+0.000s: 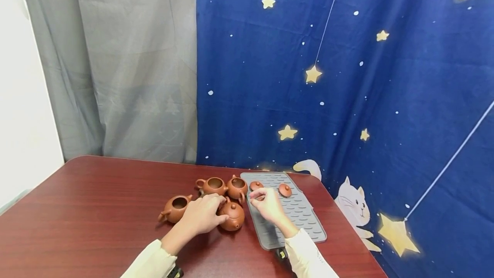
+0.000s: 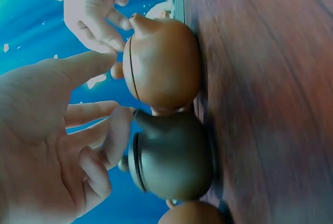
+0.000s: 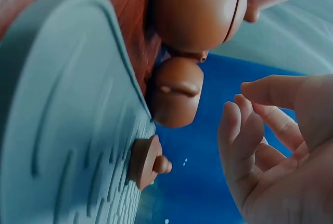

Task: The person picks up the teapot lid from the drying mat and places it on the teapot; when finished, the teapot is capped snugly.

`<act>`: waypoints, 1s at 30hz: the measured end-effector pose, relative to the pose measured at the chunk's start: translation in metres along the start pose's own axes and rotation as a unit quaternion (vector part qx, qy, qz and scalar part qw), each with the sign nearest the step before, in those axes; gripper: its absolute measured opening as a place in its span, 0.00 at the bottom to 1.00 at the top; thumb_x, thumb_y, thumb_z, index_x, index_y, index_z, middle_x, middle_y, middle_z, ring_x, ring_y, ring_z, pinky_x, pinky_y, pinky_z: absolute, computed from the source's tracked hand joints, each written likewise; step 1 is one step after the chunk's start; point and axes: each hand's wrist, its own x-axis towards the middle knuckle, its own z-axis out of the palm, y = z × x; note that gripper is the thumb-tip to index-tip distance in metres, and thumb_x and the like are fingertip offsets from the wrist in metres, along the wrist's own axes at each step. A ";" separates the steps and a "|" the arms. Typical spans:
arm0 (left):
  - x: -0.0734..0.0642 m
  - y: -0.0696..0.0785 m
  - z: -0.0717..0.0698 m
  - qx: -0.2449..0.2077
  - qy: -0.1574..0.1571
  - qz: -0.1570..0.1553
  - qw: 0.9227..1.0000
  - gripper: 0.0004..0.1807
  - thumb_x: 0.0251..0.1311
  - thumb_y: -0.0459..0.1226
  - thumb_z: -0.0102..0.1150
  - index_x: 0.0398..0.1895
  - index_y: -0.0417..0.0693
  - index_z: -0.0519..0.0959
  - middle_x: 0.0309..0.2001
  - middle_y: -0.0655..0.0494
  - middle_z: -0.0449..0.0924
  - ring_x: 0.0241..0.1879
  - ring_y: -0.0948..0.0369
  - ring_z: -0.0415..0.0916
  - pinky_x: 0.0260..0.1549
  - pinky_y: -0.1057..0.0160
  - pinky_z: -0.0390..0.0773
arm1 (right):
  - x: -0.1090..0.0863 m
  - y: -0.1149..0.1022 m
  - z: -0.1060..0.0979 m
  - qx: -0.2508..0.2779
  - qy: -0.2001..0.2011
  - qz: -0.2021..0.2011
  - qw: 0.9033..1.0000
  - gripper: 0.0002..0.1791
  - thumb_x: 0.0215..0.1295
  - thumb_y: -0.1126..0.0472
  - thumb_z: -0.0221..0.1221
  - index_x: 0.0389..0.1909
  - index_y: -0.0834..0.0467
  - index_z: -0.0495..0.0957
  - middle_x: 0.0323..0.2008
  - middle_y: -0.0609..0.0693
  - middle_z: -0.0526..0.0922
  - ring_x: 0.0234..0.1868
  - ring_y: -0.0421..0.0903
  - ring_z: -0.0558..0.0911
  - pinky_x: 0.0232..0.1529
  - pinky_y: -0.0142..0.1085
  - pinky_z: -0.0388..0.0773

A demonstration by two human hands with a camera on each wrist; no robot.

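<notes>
A reddish-brown clay teapot [image 1: 232, 216] has its lid on. My left hand [image 1: 202, 213] reaches over from its left, thumb close to the lid's knob [image 2: 117, 70]; contact is unclear. Below that hand, a darker lidded teapot [image 2: 177, 156] shows in the left wrist view, mostly hidden in the head view. Three lidless teapots stand around: one at left [image 1: 175, 209], one behind [image 1: 214, 185] and one beside the mat [image 1: 236, 187]. My right hand [image 1: 268, 205] hovers above the mat, fingers loosely bent and holding nothing. A loose lid [image 1: 256, 185] lies just beyond it.
A grey ridged mat [image 1: 301, 213] covers the table's right side. Another lid [image 1: 285, 190] rests on it, knob up. The dark red wooden table [image 1: 96, 209] extends far to the left. Behind hang a grey curtain [image 1: 135, 63] and a blue starry one [image 1: 251, 76].
</notes>
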 end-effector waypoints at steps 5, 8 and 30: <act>-0.009 -0.005 -0.012 -0.009 0.000 -0.005 1.000 0.22 0.53 0.49 0.71 0.49 0.51 0.83 0.49 0.56 0.82 0.46 0.50 0.81 0.41 0.44 0.76 | 0.001 0.006 -0.005 -0.014 0.011 0.011 1.000 0.05 0.52 0.72 0.68 0.30 0.60 0.86 0.29 0.51 0.87 0.23 0.37 0.79 0.24 0.30 0.75; -0.014 -0.010 -0.019 -0.016 0.015 -0.002 1.000 0.22 0.52 0.48 0.73 0.49 0.51 0.83 0.49 0.55 0.83 0.48 0.51 0.81 0.42 0.45 0.77 | 0.002 0.010 -0.007 -0.020 0.013 0.021 0.999 0.06 0.50 0.72 0.67 0.30 0.61 0.86 0.30 0.51 0.87 0.20 0.36 0.76 0.24 0.31 0.75; -0.038 -0.086 -0.035 -0.013 0.059 -0.087 0.994 0.33 0.42 0.51 0.77 0.53 0.49 0.81 0.52 0.52 0.81 0.45 0.45 0.76 0.34 0.43 0.76 | 0.010 0.043 -0.022 -0.099 0.007 0.072 0.992 0.12 0.50 0.67 0.71 0.38 0.62 0.87 0.37 0.53 0.88 0.45 0.55 0.84 0.45 0.48 0.79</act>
